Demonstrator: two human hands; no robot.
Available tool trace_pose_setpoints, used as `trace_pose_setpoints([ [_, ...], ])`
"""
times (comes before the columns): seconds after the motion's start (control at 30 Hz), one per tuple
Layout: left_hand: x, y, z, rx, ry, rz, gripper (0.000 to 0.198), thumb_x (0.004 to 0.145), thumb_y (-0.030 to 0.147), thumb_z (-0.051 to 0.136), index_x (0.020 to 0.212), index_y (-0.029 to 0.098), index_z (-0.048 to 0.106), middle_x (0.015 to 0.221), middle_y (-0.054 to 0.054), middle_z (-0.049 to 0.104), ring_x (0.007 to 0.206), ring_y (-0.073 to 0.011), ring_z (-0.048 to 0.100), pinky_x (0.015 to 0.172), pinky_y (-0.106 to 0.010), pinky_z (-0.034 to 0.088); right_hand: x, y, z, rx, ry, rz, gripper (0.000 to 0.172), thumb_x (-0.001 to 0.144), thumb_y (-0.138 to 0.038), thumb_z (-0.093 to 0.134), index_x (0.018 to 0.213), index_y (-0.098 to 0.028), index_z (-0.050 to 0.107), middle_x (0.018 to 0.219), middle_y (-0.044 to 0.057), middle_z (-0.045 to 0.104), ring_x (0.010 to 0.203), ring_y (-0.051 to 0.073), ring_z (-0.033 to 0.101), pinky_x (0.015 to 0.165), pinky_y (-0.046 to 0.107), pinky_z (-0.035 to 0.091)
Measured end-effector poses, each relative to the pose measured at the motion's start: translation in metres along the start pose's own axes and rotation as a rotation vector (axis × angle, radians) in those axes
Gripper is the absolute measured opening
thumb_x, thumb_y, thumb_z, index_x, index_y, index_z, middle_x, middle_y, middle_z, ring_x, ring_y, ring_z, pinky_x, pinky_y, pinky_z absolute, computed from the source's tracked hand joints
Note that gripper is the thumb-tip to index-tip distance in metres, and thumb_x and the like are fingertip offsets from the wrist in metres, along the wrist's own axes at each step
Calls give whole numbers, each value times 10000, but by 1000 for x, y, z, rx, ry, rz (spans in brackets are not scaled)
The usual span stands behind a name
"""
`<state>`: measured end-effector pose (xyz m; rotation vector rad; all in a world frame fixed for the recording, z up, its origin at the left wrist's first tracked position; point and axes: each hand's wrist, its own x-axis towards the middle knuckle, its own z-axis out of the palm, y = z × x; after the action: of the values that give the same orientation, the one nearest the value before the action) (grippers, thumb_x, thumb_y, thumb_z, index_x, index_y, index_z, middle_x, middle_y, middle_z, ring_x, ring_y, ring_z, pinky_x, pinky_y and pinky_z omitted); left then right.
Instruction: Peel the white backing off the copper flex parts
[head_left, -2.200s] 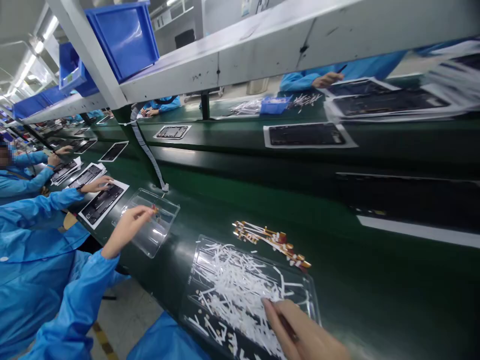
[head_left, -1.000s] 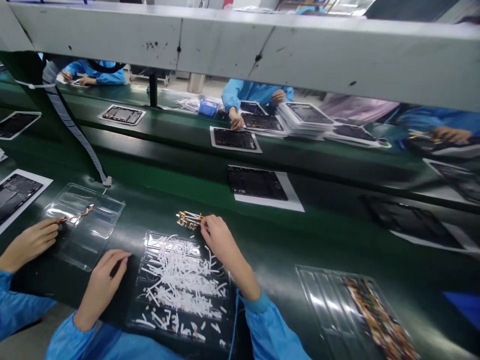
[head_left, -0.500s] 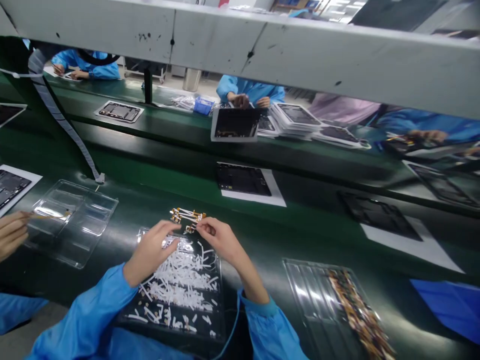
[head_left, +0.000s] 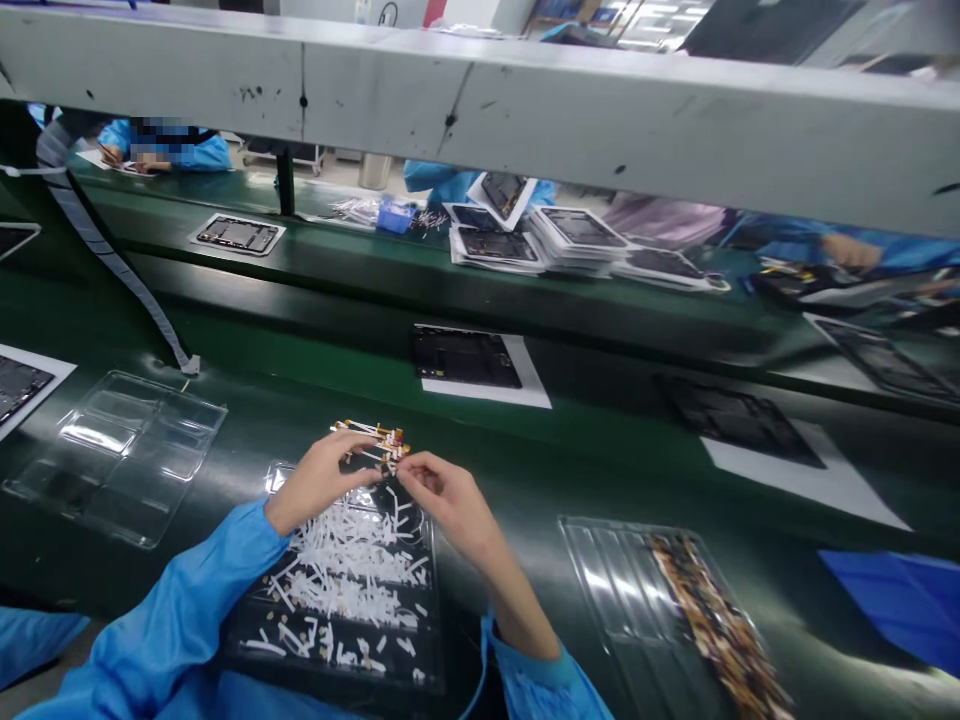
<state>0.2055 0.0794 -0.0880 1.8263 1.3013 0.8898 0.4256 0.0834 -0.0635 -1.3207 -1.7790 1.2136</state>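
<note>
A clear tray (head_left: 276, 480) lay nearest the person on the dark green bench (head_left: 517, 490); loose white slips (head_left: 352, 560) covered most of it. The person's left sleeve (head_left: 180, 590) passed along the left side of this tray. A thin blue cord (head_left: 484, 660) hung beside the right cuff (head_left: 547, 680). To the right, a ribbed tray (head_left: 607, 570) was positioned askew, with a dense band of brown and orange pieces (head_left: 712, 620) along its right side.

The left hand (head_left: 315, 485) was located over the far edge of the slip tray. Its grip was released: thumb and fingers were parted around part of the flexible strips (head_left: 386, 436). Fingertip contact could not be determined. The right hand (head_left: 450, 500) had its grip pinched on the right end of the strips. The strips, white and orange, were situated at the far edge of the slip tray, between the hands.

A divided tray (head_left: 135, 450) lay well to the left. Beyond the strips, a dark panel (head_left: 465, 358) rested on a white sheet (head_left: 529, 375). Farthest back, a blue bin (head_left: 395, 215) stood left of a panel stack (head_left: 577, 230).
</note>
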Motion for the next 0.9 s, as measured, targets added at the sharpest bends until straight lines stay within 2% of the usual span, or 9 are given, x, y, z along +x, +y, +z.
trace_pose_setpoints([
  [0.1,-18,24,3,-126,9,-15,142,937,276,703,1057,219,754,995,-40,759,893,-194,715,781,-277,576,-10,-11,6,95,-31,14,244,898,-435,672,876,-196,711,750,20,679,673,171,610,632,281,489],
  [0.2,-34,36,5,-199,53,-42,121,937,271,699,1011,198,762,927,-43,763,845,-190,722,768,-280,587,-19,-17,14,171,-32,20,280,905,-473,665,870,-196,684,752,23,683,667,166,625,625,277,503],
  [0.3,-46,34,5,-233,79,-57,197,886,256,757,1074,198,752,940,-43,779,829,-193,735,753,-283,605,-26,-19,23,212,-41,21,291,912,-486,656,867,-198,662,725,15,676,628,156,621,586,265,501],
  [0.37,-52,30,5,-225,110,-68,114,901,251,737,996,196,769,929,-46,788,840,-202,739,770,-297,607,-30,-21,30,215,-53,17,275,913,-469,660,863,-198,663,705,11,675,617,156,622,577,263,503],
  [0.43,-57,28,3,-204,132,-79,104,914,244,722,995,200,771,945,-50,797,861,-213,747,789,-313,611,-35,-23,35,196,-52,9,232,910,-429,674,883,-199,679,731,17,693,651,166,639,610,272,519],
  [0.53,-67,28,-2,-156,123,-67,230,909,248,737,1139,234,743,1033,-44,803,916,-226,759,860,-352,615,-44,-29,39,136,-37,-14,151,904,-358,694,933,-213,719,816,29,733,720,183,657,693,299,530],
  [0.67,-79,31,-8,-38,74,59,316,979,293,658,1295,276,664,1121,-38,791,1032,-230,744,971,-396,587,-54,-34,42,63,-32,-40,104,927,-310,668,900,-245,744,832,18,754,729,195,669,717,315,521],
  [0.77,-83,33,-9,14,116,130,252,997,326,636,1233,255,689,1100,-50,791,1001,-223,750,933,-381,605,-60,-34,46,37,0,-46,117,948,-303,630,923,-246,729,867,31,757,759,210,685,717,322,529],
  [0.9,-84,33,-8,-21,199,94,216,953,323,704,1151,236,713,1031,-47,795,901,-205,761,873,-343,616,-66,-34,51,22,24,-72,133,961,-302,620,977,-249,741,940,57,778,842,237,711,767,344,543],
])
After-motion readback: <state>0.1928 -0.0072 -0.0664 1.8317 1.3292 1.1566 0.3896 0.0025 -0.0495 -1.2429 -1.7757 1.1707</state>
